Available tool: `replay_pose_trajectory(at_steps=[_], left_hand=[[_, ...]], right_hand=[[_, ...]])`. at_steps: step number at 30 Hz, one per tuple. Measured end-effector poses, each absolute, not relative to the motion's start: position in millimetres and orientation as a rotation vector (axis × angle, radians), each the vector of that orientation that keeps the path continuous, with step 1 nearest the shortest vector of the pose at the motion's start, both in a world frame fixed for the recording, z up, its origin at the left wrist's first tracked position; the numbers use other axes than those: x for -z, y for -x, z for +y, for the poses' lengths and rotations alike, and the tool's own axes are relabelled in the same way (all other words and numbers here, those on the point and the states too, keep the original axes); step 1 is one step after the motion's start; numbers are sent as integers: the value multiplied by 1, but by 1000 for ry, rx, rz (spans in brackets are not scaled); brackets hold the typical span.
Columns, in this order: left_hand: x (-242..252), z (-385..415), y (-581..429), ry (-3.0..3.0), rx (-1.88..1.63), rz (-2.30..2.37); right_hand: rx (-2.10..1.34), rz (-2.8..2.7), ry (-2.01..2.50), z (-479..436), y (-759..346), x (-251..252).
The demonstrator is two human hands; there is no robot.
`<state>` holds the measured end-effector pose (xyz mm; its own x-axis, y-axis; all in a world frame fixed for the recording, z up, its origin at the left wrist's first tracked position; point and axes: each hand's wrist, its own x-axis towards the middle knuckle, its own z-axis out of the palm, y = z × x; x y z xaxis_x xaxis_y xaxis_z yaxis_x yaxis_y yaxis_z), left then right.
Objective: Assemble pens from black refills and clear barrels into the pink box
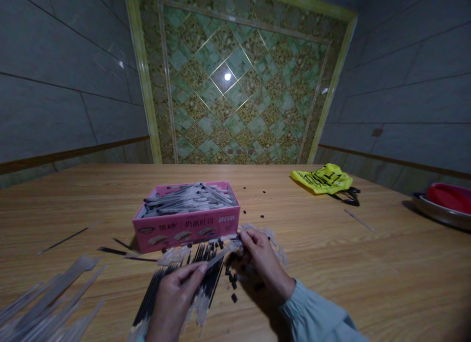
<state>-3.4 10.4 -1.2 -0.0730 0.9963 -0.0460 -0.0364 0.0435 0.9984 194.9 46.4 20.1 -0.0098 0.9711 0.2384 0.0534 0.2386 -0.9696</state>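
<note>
My left hand [175, 295] is closed around a clear pen barrel [217, 256] that points up and right. My right hand [262, 261] pinches the far end of that same barrel with its fingertips. Under both hands lies a row of dark pen refills [206, 263] on the wooden table [331, 263]. Small black caps [234, 297] are scattered between my hands. A heap of clear plastic parts [274, 239] lies beside my right hand. Behind stands a pink cardboard box [186, 224] filled with assembled pens.
A pile of clear pen barrels [47, 302] lies at the near left. Loose refills [62, 241] lie left of the box. A yellow bag [324, 179] sits at the back right. A metal dish with a red lid [447, 204] is at the right edge.
</note>
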Motion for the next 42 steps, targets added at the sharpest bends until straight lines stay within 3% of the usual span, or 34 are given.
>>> replay_pose_trajectory(at_steps=[12, 30, 42], left_hand=[[-6, 8, 3, -1187, -1175, 1241], [-9, 8, 3, -830, -1067, 1054], [-5, 8, 4, -806, -952, 1013]], right_hand=[[-726, -1585, 1038, 39, -195, -31], [-753, -1748, 915, 33, -194, -30], [-421, -2024, 935, 32, -198, -25]])
